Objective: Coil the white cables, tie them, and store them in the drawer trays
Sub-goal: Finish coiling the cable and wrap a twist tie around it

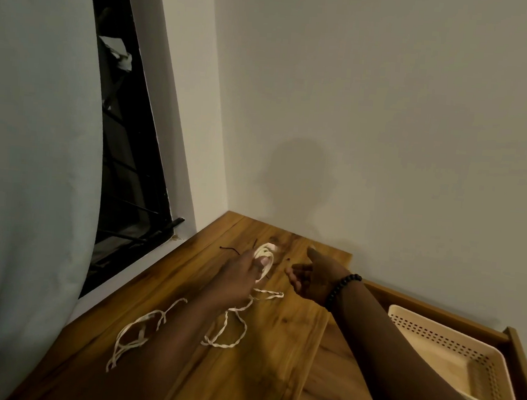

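White cable coil [264, 256], near the counter's [275, 358] far edge, pinched by the left hand [237, 279], thumb across its loops. Its loose twisted tail [230, 326] trails toward the near edge; a second loose cable [138, 332] lies by the left edge. Right hand [313, 276] hovers beside the coil, fingers loosely curled, holding nothing. Perforated tray [451, 356] sits in the open drawer [520, 362], right.

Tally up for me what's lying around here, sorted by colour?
White cables: 3, the coil held by the left hand, a twisted one, a loose one
Black ties: 1 clearly seen
Beige perforated trays: 1
Total: 5
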